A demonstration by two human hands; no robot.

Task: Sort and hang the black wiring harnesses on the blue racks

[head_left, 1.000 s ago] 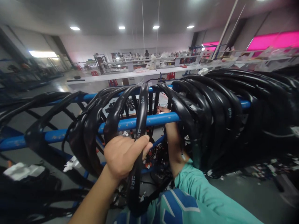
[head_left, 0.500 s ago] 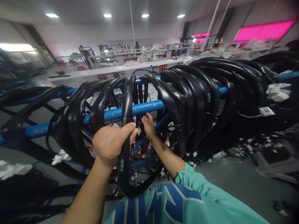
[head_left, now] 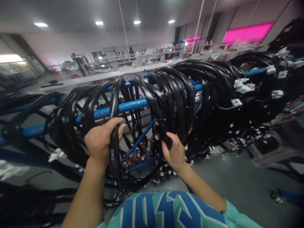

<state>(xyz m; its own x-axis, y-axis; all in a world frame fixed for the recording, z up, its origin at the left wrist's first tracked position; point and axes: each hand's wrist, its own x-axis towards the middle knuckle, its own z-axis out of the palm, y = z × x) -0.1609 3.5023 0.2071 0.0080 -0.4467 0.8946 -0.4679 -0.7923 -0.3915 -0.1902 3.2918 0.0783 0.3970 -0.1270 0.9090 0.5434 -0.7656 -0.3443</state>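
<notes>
A black harness [head_left: 114, 126], draped over a blue rail [head_left: 133, 106], is being gripped by the left hand [head_left: 101, 141]. The neighbouring harness [head_left: 163, 126] is being clasped by the right hand [head_left: 174, 153]. Dangling connectors [head_left: 142, 155] are likely being risked: snagging could result.

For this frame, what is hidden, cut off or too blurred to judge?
- Head view: lower run of the black loop in the left hand is lost among dark cables below.
- Head view: right hand grips a second black loop; its fingertips are hidden behind the loop.
- Head view: the white print on the loops is too small to read.
- Head view: the blue rail is partly covered by hanging loops.
- Head view: the far benches are blurred.
</notes>
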